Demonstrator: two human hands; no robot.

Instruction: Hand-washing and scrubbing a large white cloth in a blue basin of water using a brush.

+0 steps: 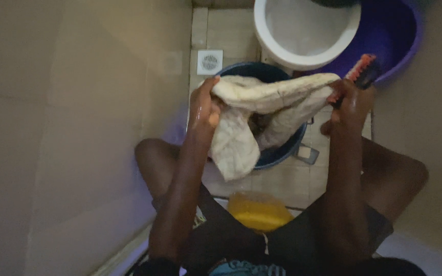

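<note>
Left hand (204, 108) wet, closed on one end of a cream-coloured cloth (246, 122); fingers curled over the bunched edge. Right hand (351, 102) also wet, clenched on the other end of the cloth and, in the same grip, a brush (363, 71) with a dark body and orange-red trim that sticks up past the knuckles. Cloth stretched between the two hands, upper edge rolled, loose part hanging down in a fold toward the left hand's side.

Nearest the camera: dark shorts (241, 240), bare knees spread to either side. Between the knees, on the tiled floor (282, 179), a yellow container (258, 209), blurred.

Just beyond, directly under the cloth, a dark blue bucket (282, 151); its contents are hidden by the cloth.

Farther: square white floor drain (210, 62) beside the bucket's far rim. White toilet bowl (305, 33) behind the bucket. Purple basin (390, 36) to its right, partly out of view. Plain wall on the left.
</note>
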